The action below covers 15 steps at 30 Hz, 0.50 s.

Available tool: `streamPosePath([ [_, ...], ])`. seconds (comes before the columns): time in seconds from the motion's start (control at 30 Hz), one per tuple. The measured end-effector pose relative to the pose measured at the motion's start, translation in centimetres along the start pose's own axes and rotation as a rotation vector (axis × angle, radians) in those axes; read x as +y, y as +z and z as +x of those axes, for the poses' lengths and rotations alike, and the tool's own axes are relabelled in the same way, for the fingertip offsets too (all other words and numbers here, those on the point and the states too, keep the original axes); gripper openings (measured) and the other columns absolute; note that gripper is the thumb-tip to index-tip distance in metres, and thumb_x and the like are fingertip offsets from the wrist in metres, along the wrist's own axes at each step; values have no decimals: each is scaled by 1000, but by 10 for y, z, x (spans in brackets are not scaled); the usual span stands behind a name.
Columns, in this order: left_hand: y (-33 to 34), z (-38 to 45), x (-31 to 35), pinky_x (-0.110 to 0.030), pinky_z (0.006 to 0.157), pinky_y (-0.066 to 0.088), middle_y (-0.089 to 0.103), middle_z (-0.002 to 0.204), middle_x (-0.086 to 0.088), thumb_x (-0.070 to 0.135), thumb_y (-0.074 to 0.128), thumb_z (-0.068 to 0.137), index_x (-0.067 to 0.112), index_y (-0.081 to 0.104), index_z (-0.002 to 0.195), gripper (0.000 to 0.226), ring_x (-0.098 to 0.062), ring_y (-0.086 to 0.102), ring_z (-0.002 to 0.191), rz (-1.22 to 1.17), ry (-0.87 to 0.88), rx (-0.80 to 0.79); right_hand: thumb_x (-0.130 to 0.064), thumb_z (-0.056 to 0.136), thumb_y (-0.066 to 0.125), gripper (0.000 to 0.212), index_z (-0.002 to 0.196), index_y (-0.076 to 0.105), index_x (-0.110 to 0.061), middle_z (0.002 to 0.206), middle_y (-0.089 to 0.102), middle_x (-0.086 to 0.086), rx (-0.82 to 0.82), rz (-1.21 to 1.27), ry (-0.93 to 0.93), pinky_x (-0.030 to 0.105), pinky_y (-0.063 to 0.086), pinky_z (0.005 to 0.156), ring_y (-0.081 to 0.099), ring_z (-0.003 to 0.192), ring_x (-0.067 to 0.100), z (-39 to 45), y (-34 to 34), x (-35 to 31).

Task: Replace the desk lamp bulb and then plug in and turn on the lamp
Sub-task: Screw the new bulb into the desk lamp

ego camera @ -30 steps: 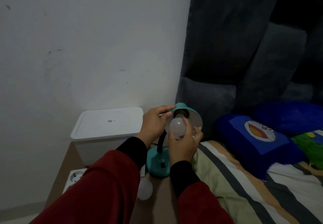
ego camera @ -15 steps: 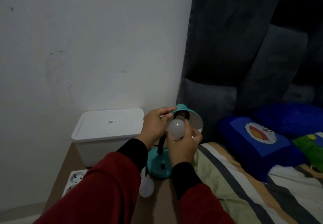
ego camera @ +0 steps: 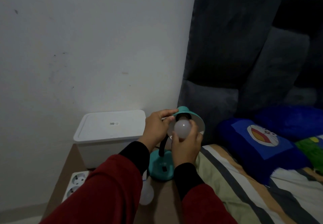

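Two hands point(ego camera: 158, 129) on lamp point(ego camera: 185, 114), bulb point(ego camera: 182, 128)

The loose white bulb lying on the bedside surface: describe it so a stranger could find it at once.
Start at the white lidded storage box against the wall, then drop to the teal round lamp base in front of it. Just left of and below that base lies the loose white bulb, partly behind the red sleeve; unlike the bulb at the lamp socket, no hand holds it.

White lidded storage box point(ego camera: 109, 129) against the wall point(ego camera: 87, 40). Blue cartoon pillow point(ego camera: 262, 145) on a striped blanket point(ego camera: 244, 188), dark padded headboard point(ego camera: 236, 40) behind.
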<state>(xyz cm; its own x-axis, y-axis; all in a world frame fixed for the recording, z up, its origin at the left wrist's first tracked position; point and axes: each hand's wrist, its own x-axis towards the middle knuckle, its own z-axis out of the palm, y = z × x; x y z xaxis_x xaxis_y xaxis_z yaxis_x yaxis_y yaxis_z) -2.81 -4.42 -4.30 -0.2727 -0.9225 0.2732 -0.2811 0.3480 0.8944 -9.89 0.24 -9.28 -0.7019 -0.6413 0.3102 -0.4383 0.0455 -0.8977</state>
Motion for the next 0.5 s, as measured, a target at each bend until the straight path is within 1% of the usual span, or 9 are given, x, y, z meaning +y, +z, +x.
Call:
streamPosePath([
  [0.07,0,1,0,1,83,34,68,122,-1,10,55,92,19,67,118,29,-1,54,101,10,11,12,-33,85,64,63,139,34,-21,139,36,14,14,-56,10,32,49,90,51,118,27,0,-2,-2],
  [0.1,0,1,0,4,81,33,68,122,-2,10,55,92,18,67,117,29,0,54,100,19,17,27,-35,84,64,65,139,34,-19,140,33,13,20,-79,4,32,48,91,50,117,26,-1,-3,-2],
  [0.17,3,0,0,14,74,30,68,121,-1,9,55,92,17,68,117,29,1,53,99,27,22,65,-30,81,70,70,140,34,-18,141,28,12,27,-77,-14,31,47,96,47,119,24,-2,-3,-2],
  [0.2,6,-1,0,16,71,29,69,120,-1,9,55,92,17,68,116,29,1,53,99,26,20,84,-25,79,72,72,140,34,-18,142,27,12,26,-67,-21,30,46,98,45,120,23,-3,-2,-1],
  [0.23,9,-2,0,16,70,29,69,120,-1,9,55,92,18,68,116,29,1,54,100,27,20,99,-21,79,72,73,140,34,-18,141,27,12,24,-59,-24,29,45,99,45,121,23,-3,-2,0],
  [0.3,13,-3,0,11,77,30,69,120,0,11,56,91,20,69,115,29,-4,59,106,44,22,127,-18,82,69,69,141,34,-17,141,30,11,20,-41,-15,27,43,97,45,123,24,-3,-2,1],
  [0.33,14,-4,0,10,79,29,69,120,0,12,56,91,21,69,115,29,-5,60,108,50,20,138,-19,83,68,67,141,34,-17,140,32,12,21,-29,-5,27,43,97,46,123,25,-2,-3,1],
  [0.43,14,-4,0,13,77,28,70,119,0,11,57,91,20,69,115,28,-1,58,104,49,11,136,-32,87,61,66,144,29,-22,141,34,14,31,-9,42,34,45,97,47,123,28,1,-3,2],
  [0.5,14,-4,1,7,81,29,70,119,0,12,57,91,21,69,115,28,-4,59,107,48,12,129,-34,88,59,65,144,27,-31,139,36,14,34,11,33,36,47,96,47,120,28,-1,-4,4],
])
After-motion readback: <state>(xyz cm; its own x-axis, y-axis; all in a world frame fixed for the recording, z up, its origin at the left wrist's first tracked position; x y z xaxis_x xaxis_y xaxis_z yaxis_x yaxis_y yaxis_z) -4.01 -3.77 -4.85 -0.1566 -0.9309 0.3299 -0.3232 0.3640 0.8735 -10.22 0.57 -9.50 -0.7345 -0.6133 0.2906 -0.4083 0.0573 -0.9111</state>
